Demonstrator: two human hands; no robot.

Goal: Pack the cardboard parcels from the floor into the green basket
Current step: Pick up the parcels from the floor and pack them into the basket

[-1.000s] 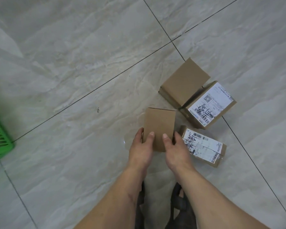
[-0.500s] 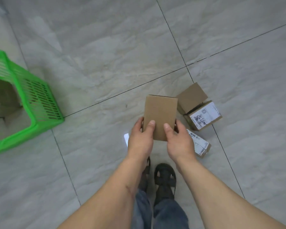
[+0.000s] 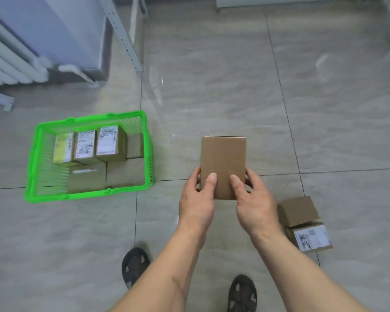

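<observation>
I hold a plain brown cardboard parcel (image 3: 223, 163) upright above the floor, my left hand (image 3: 197, 199) gripping its lower left edge and my right hand (image 3: 254, 199) its lower right edge. The green basket (image 3: 88, 195) stands on the floor to the left, holding several parcels, some with white labels. Two more parcels lie on the floor at the right beside my right forearm: a plain one (image 3: 297, 210) and a labelled one (image 3: 311, 237) touching it.
A white radiator (image 3: 7, 61) and a pale cabinet (image 3: 70, 30) stand at the back left, with a grey metal shelf leg (image 3: 124, 34) beside them. My two sandalled feet (image 3: 135, 264) are at the bottom. Tiled floor spreads between me and the basket.
I have stood up and lifted the plain parcel off the floor in both hands. The view has swung left, so the whole basket now shows and the floor parcels sit lower right.
</observation>
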